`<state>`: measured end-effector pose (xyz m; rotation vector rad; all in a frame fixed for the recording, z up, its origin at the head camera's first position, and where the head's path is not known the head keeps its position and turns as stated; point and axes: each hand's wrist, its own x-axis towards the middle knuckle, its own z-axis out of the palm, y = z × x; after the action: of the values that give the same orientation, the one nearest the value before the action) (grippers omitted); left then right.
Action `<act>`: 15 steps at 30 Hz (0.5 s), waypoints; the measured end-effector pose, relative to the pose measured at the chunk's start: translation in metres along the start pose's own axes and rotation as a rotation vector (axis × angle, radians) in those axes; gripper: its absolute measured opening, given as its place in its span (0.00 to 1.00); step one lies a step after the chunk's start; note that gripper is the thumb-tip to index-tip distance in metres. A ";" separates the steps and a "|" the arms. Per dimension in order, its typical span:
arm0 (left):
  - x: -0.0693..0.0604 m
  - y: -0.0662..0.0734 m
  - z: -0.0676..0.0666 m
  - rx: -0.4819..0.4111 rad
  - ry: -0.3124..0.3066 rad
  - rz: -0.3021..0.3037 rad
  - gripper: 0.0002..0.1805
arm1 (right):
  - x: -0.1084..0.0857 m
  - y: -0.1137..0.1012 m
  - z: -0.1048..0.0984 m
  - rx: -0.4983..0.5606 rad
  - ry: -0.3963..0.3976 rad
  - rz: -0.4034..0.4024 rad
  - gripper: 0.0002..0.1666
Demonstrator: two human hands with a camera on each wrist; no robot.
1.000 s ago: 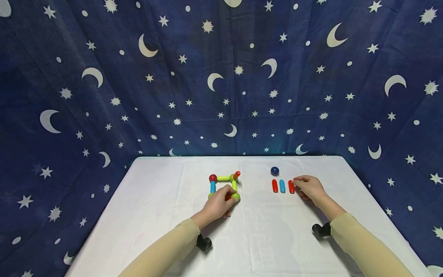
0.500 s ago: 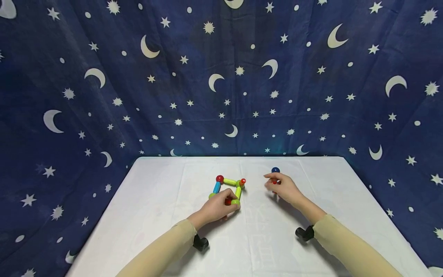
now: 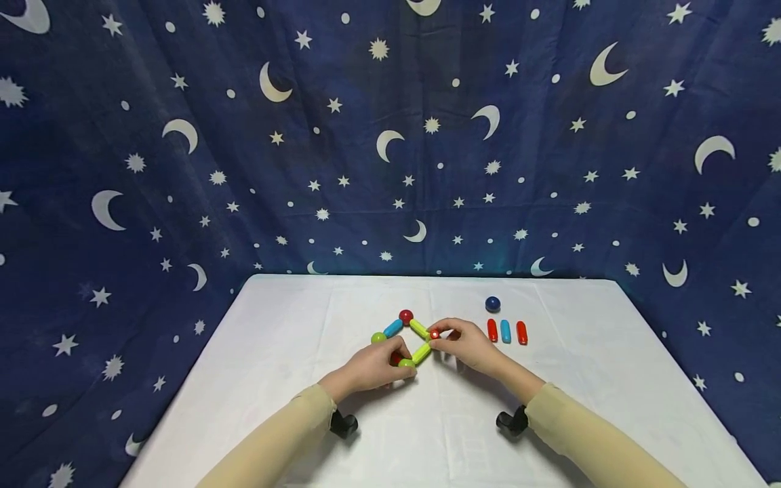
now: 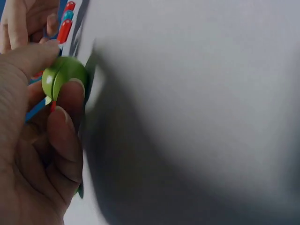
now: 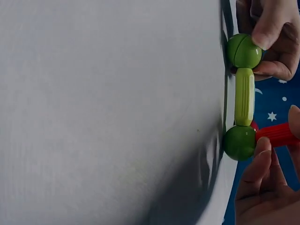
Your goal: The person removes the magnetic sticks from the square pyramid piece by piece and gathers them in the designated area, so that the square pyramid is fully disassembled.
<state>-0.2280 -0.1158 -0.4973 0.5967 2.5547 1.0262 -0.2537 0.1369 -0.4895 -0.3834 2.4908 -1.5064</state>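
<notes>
A four-sided frame of magnetic rods and balls lies on the white table (image 3: pixel 293 420). In the head view it has a red ball (image 3: pixel 406 316) at the back, a blue rod (image 3: pixel 393 328), lime rods (image 3: pixel 421 352) and green balls (image 3: pixel 378 337). My left hand (image 3: pixel 372 367) grips the near green ball (image 4: pixel 65 77) and covers most of the red rod beside it. At the right corner, a red rod (image 5: pixel 279 135) stands up from another green ball (image 5: pixel 240 143). My right hand (image 3: pixel 470 347) pinches that upright red rod between thumb and fingers.
Right of the frame lie a red rod (image 3: pixel 492 330), a blue rod (image 3: pixel 506 331) and another red rod (image 3: pixel 521 333) in a row. A dark blue ball (image 3: pixel 493 304) sits behind them. A starry blue cloth (image 3: pixel 366 169) hangs behind the table.
My right hand has come left from the loose rods to the upright red rod and grasped it. The frame has turned clockwise in my left hand, its upright-rod corner now pointing right.
</notes>
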 end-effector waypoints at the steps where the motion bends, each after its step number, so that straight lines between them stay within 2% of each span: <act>1: -0.001 -0.001 -0.002 0.006 0.003 0.001 0.13 | 0.000 0.001 0.000 0.021 -0.004 0.012 0.18; 5: -0.002 -0.004 -0.008 0.035 0.019 0.012 0.10 | 0.001 0.006 -0.001 0.131 0.002 0.060 0.22; 10: -0.001 -0.008 -0.015 0.046 0.060 -0.009 0.12 | 0.002 0.013 0.002 0.324 0.030 0.182 0.24; 15: 0.001 -0.005 -0.013 -0.031 0.105 -0.022 0.20 | 0.002 0.016 0.009 0.545 0.051 0.304 0.25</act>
<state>-0.2360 -0.1255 -0.4923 0.5180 2.6237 1.1150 -0.2552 0.1361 -0.5081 0.1206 1.9364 -1.9688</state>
